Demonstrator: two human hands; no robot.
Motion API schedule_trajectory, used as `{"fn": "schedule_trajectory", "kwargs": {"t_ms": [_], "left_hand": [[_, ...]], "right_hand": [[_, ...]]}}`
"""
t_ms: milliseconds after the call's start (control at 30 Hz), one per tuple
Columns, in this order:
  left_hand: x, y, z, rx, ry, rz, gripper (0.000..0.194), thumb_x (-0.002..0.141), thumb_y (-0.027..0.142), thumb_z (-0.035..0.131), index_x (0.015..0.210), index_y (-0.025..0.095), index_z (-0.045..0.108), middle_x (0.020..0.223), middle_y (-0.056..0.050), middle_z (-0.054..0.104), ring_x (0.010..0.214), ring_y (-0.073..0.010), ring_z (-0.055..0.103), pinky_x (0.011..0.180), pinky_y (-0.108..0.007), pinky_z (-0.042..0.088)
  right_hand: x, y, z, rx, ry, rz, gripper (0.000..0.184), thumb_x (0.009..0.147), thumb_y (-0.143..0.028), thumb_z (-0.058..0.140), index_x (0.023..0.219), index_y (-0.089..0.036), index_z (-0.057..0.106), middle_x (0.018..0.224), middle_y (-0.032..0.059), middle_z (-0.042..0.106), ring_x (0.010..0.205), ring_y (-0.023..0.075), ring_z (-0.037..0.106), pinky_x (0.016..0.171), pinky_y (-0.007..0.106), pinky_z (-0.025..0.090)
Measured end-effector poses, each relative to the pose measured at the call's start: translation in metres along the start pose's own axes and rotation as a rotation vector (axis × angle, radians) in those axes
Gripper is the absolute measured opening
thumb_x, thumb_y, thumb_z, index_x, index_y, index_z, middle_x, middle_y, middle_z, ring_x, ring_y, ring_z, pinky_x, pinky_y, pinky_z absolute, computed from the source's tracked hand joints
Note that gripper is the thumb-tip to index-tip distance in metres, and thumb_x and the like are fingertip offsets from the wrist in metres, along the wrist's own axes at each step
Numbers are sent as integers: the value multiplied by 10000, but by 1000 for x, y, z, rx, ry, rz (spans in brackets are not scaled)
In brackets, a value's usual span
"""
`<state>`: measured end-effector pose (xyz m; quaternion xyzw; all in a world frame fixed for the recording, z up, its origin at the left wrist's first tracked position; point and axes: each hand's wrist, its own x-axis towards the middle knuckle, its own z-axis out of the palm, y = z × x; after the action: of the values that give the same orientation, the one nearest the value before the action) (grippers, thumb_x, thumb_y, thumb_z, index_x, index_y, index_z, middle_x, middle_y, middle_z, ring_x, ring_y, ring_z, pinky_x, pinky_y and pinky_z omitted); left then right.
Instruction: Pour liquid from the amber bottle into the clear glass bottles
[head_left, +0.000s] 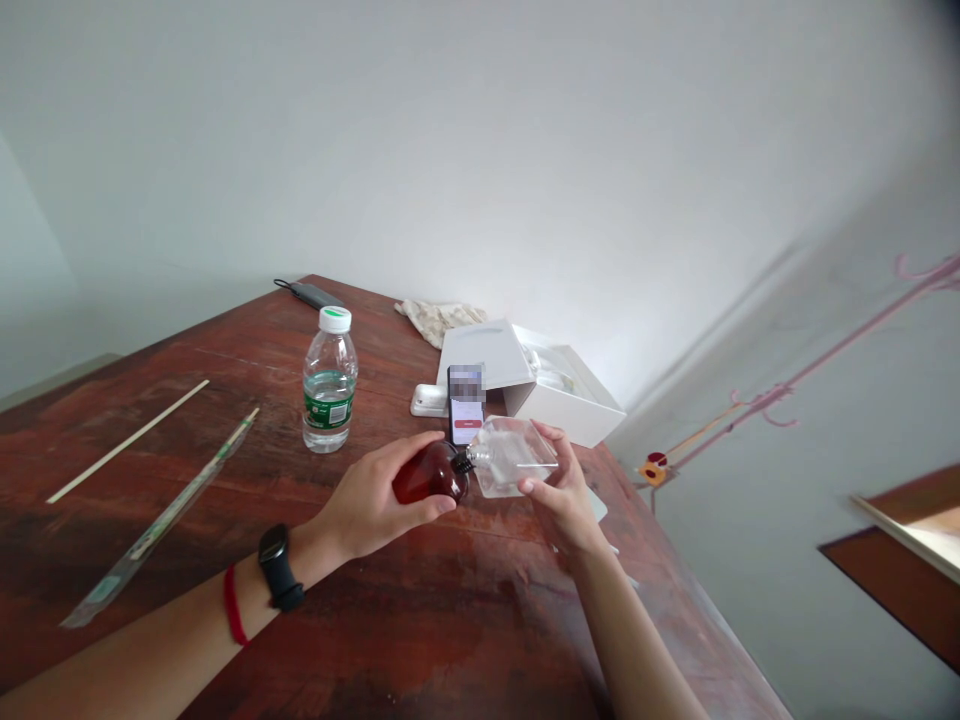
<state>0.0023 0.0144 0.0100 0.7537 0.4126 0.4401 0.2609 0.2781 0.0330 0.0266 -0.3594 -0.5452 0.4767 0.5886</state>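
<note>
Left grip [366,497] is curled around a dark red round bottle [429,474], palm against its side, while the right grip [564,492] pinches a clear flat bottle [512,457] between thumb and fingers. Both bottles lie on their sides over the worktop [375,640], their necks touching end to end. Just behind them stands a phone [466,405], beside a white box [566,392]. A water bottle [329,380] stands further left, and a wooden stick [127,441] lies well apart.

No readable text, green label [328,407] on the plastic water bottle [330,350] too small, phone screen [466,405] blurred
</note>
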Motion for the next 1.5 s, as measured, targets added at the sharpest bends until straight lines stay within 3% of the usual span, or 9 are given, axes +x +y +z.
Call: {"fn": "schedule_trajectory", "kwargs": {"t_ms": [933, 1500], "left_hand": [[-1, 3, -1, -9, -3, 6, 724, 881, 616, 765, 1476, 235, 608, 1441, -119, 722, 1296, -343, 702, 1134, -488, 544], [0, 3, -1, -11, 1, 7, 723, 873, 607, 775, 1474, 238, 615, 1441, -112, 724, 1295, -342, 705, 1132, -482, 551]], "right_hand": [[0, -1, -2, -53, 8, -39, 675, 588, -356, 1029, 1160, -308, 675, 1290, 65, 750, 1225, 341, 699, 1019, 473, 591], [0, -2, 0, -12, 36, -31, 716, 546, -332, 1041, 1163, -312, 678, 1279, 66, 753, 1222, 329, 694, 1004, 457, 594]]}}
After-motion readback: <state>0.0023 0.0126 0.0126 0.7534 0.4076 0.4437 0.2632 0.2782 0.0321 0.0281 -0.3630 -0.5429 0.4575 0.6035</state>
